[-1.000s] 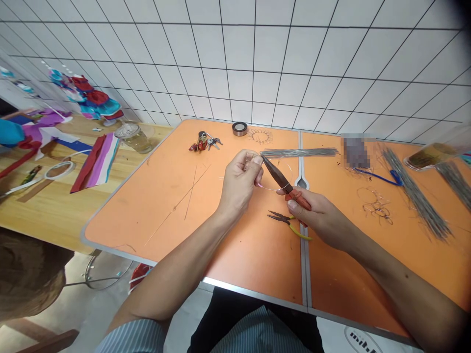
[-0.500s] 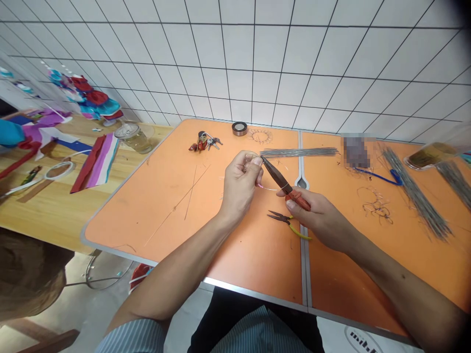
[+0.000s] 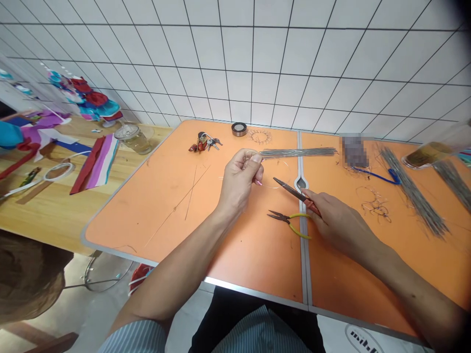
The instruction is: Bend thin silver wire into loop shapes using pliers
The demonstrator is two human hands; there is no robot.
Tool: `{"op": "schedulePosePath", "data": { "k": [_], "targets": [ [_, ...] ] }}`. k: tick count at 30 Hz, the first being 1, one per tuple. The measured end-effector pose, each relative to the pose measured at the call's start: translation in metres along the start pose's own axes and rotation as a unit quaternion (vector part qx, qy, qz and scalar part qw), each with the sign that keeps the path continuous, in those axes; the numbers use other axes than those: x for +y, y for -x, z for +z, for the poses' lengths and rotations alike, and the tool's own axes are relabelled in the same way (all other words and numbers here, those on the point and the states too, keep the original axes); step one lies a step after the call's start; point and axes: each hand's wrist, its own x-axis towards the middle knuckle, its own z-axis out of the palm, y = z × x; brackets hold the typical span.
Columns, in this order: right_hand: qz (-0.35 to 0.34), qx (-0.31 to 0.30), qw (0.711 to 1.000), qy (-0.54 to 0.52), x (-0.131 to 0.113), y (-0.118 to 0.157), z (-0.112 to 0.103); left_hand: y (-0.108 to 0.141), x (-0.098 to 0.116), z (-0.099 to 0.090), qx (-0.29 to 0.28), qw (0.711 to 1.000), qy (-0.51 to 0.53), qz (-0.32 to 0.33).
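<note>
My left hand (image 3: 241, 179) pinches a thin wire, whose curved end (image 3: 273, 187) reaches out to the right over the orange table. Red-handled pliers (image 3: 294, 190) are gripped in my right hand (image 3: 333, 215), their dark jaws pointing up and left, apart from my left hand. Yellow-handled pliers (image 3: 279, 216) lie with handles spread just below them, across the table's seam. A bundle of straight grey wires (image 3: 312, 152) rests behind my hands. Two thin wires (image 3: 191, 189) cross each other on the table to the left.
Keys (image 3: 208, 142), a tape roll (image 3: 239, 129) and a wire ring (image 3: 260, 136) sit at the back. To the right are tangled wire (image 3: 375, 210), a blue cord (image 3: 379, 175), more wire bundles (image 3: 415, 193) and a tilted cup (image 3: 427, 156). A wooden table (image 3: 55, 215) holds ribbons and a jar (image 3: 133, 138).
My right hand has drawn the red-handled pliers away from my left hand, right and slightly down. More of the yellow-handled pliers now shows. My left hand has barely moved.
</note>
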Motion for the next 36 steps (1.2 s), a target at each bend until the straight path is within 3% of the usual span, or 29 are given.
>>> {"op": "schedulePosePath", "data": {
  "k": [5,9,12,14,17,19,22,26,33,36],
  "targets": [
    [0.056,0.003,0.992,0.111,0.042,0.003,0.008,0.001,0.001,0.002,-0.048,0.999,0.010,-0.014],
    [0.076,-0.013,0.990,0.118,0.058,0.004,0.005,0.004,0.002,0.005,-0.081,0.996,0.016,-0.016],
    [0.055,0.031,0.995,0.071,0.044,0.005,-0.007,0.007,0.001,0.007,-0.089,0.996,0.007,-0.017],
    [0.039,0.085,0.993,-0.065,0.021,0.005,-0.020,0.009,0.000,0.008,-0.104,0.994,0.000,-0.027],
    [0.031,0.060,0.958,-0.278,-0.022,0.002,-0.035,0.013,-0.003,0.011,-0.144,0.988,-0.011,-0.053],
    [0.002,0.059,0.937,-0.344,-0.044,-0.003,-0.035,0.015,-0.005,0.012,-0.169,0.983,-0.022,-0.075],
    [-0.021,0.105,0.942,-0.318,-0.055,-0.009,-0.024,0.018,-0.006,0.014,-0.194,0.974,-0.043,-0.109],
    [-0.024,0.155,0.947,-0.281,-0.050,-0.008,-0.011,0.020,-0.005,0.015,-0.178,0.974,-0.073,-0.116],
    [-0.067,0.163,0.960,-0.216,-0.047,-0.001,-0.009,0.018,-0.009,0.015,-0.166,0.973,-0.124,-0.104],
    [-0.066,0.141,0.955,-0.251,-0.047,-0.003,-0.006,0.017,-0.011,0.015,-0.170,0.971,-0.139,-0.096]
  ]
}}
